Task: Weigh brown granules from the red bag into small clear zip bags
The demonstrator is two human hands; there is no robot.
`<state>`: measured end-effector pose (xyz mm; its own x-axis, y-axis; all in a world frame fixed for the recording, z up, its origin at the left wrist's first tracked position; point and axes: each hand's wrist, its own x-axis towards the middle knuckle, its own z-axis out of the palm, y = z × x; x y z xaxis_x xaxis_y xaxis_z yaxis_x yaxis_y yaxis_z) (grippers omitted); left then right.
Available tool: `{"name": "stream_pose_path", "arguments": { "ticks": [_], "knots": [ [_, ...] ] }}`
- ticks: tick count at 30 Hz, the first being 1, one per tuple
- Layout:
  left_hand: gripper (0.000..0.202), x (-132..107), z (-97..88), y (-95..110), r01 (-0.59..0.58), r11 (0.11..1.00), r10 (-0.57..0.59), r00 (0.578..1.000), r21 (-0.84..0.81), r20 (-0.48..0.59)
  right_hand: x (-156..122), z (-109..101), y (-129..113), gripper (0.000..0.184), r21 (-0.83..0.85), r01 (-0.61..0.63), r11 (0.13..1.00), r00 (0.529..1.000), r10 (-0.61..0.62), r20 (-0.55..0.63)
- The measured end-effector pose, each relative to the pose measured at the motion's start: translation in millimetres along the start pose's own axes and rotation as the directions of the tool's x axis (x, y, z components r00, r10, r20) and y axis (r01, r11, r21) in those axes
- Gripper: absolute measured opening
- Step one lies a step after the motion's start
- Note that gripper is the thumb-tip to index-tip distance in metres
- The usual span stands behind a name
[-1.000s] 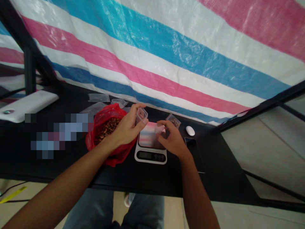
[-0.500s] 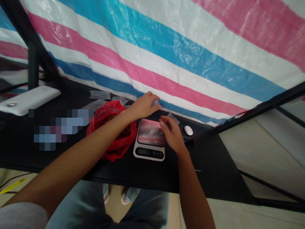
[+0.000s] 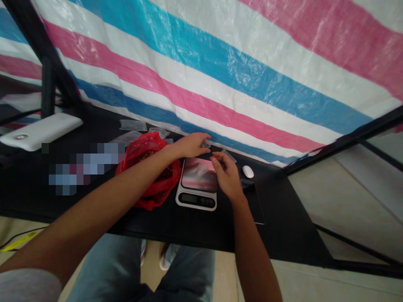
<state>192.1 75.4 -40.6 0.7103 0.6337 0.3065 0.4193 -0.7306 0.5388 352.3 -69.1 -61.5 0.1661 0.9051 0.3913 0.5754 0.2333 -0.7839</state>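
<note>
My left hand point(image 3: 193, 144) reaches over the back of the digital scale point(image 3: 199, 175), its thumb and fingers closed round a small clear plastic bag point(image 3: 206, 143). My right hand point(image 3: 227, 173) is just right of the scale's shiny plate. Its thumb and fingertips are pinched together, and I cannot make out whether anything is between them. Under my left forearm stands an open red plastic bag point(image 3: 154, 197) with small brown pieces in it, partly hidden by the arm. Nothing rests on the scale's plate, which mirrors the striped sheet.
More clear bags point(image 3: 133, 125) lie along the back edge, one point(image 3: 229, 155) behind my right hand. A white mouse point(image 3: 248, 171) and a dark phone point(image 3: 252, 201) are at the right. A white device point(image 3: 42, 131) lies far left. A striped sheet point(image 3: 201, 71) hangs behind the black table point(image 3: 170, 228).
My left hand has come down slightly toward the table with the clear bag. My right hand has hardly moved. The whole view has shifted a little.
</note>
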Motion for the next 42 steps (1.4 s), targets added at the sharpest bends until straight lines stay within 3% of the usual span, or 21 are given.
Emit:
{"name": "stream_pose_path", "arguments": {
  "ticks": [6, 9, 12, 16, 18, 22, 25, 28, 30, 32, 35, 37, 42],
  "knots": [
    [0.041, -14, -19.1, -8, 0.026, 0.972, -0.08, 0.971, -0.232, -0.225, -2, 2, 1, 0.032, -0.036, 0.012, 0.999, 1.0, -0.013, -0.016],
    [0.04, -13, -14.3, -11, 0.02, 0.944, -0.12, 0.951, -0.329, -0.286, -2, 4, 2, 0.029, -0.026, 0.012, 1.0, 1.0, -0.012, -0.01],
    [0.044, -12, -4.7, -15, -0.025, 0.935, -0.077, 0.959, -0.353, -0.272, -1, 4, 1, 0.028, -0.025, 0.009, 1.0, 1.0, -0.009, 0.004],
    [0.049, -20, -2.5, -18, -0.006, 0.981, -0.014, 0.995, -0.193, -0.098, -1, 3, -3, 0.029, -0.048, 0.013, 0.999, 1.0, -0.012, 0.013],
    [0.053, -29, -12.1, -15, -0.012, 0.995, 0.003, 0.996, -0.1, -0.094, -2, 2, -5, 0.029, -0.049, 0.02, 0.999, 1.0, -0.019, 0.02],
    [0.044, -68, -53.7, 4, -0.035, 0.997, 0.02, 0.975, -0.065, -0.223, -2, 1, -6, 0.028, -0.043, 0.027, 0.999, 1.0, -0.027, 0.01],
    [0.041, -106, -90.1, 10, 0.042, 0.999, -0.042, 0.991, -0.003, -0.13, -3, -1, -8, 0.026, -0.039, 0.025, 0.999, 0.999, -0.026, -0.03],
    [0.052, -135, -111.8, -1, 0.235, 0.919, -0.194, 0.969, 0.317, -0.155, -3, -2, -14, 0.025, -0.04, 0.044, 0.998, 0.997, -0.046, -0.06],
    [0.066, -145, -114.9, -12, 0.399, 0.791, -0.369, 0.916, 0.463, -0.159, -4, -2, -18, 0.026, -0.048, 0.053, 0.997, 0.996, -0.056, -0.062],
    [0.066, -148, -111.5, -19, 0.472, 0.707, -0.504, 0.858, 0.527, -0.093, -5, -2, -20, 0.026, -0.06, 0.056, 0.997, 0.996, -0.059, -0.062],
    [0.045, -145, -105.2, -20, 0.456, 0.694, -0.583, 0.81, 0.556, 0.063, -5, -3, -19, 0.026, -0.082, 0.057, 0.995, 0.996, -0.062, -0.066],
    [0.036, -141, -106.3, -15, 0.438, 0.723, -0.563, 0.822, 0.535, 0.088, -4, -4, -17, 0.025, -0.094, 0.058, 0.994, 0.996, -0.065, -0.067],
    [0.042, -138, -124.2, 7, 0.427, 0.855, -0.416, 0.904, 0.293, -0.102, -4, -3, -14, 0.025, -0.112, 0.068, 0.991, 0.995, -0.076, -0.062]
  ]
}}
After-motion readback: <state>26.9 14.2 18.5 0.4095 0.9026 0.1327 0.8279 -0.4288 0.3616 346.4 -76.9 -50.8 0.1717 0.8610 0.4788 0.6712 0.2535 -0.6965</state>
